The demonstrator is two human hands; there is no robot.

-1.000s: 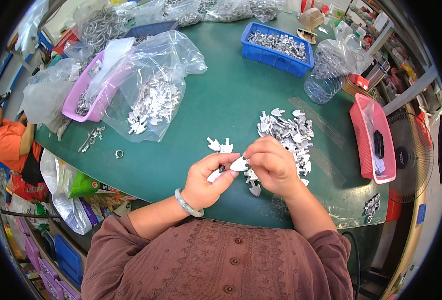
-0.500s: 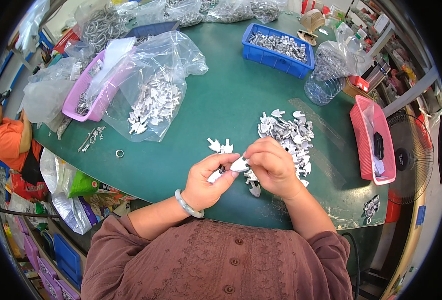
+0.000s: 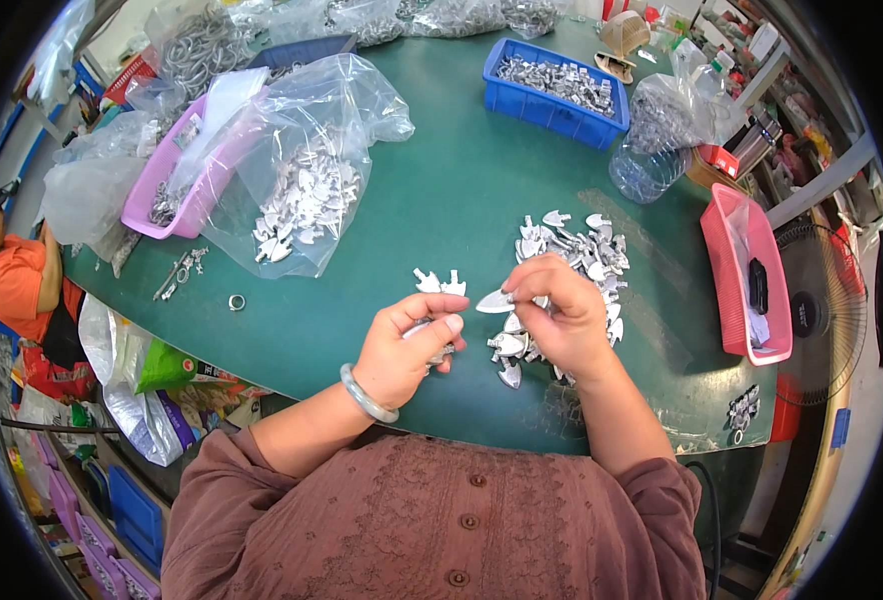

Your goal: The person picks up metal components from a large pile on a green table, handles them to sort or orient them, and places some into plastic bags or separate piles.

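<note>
Between the thumb and fingers of my right hand point(image 3: 570, 320) is a flat, pointed silver metal piece point(image 3: 495, 302), its tip toward my left hand. My left hand point(image 3: 394, 355) is curled around a small silver metal part point(image 3: 446, 352), mostly hidden by the fingers, so I cannot tell whether it is one or more. The hands are slightly apart. Beyond and under my right hand lies a pile of similar pointed metal pieces point(image 3: 599, 252). A few more loose pieces point(image 3: 440, 283) rest just beyond my left hand.
On the green table point(image 3: 432, 190), a clear plastic bag point(image 3: 387, 115) of metal pieces and a purple basket point(image 3: 142, 205) stand left. A blue bin point(image 3: 562, 125) of parts is at the back, a pink basket point(image 3: 777, 345) right. A metal ring point(image 3: 237, 302) lies left; a person point(image 3: 22, 280) sits beyond.
My hands have moved apart. The pointed piece, held between both hands before, is now in my right hand alone, and my left fingers have closed over the part they hold.
</note>
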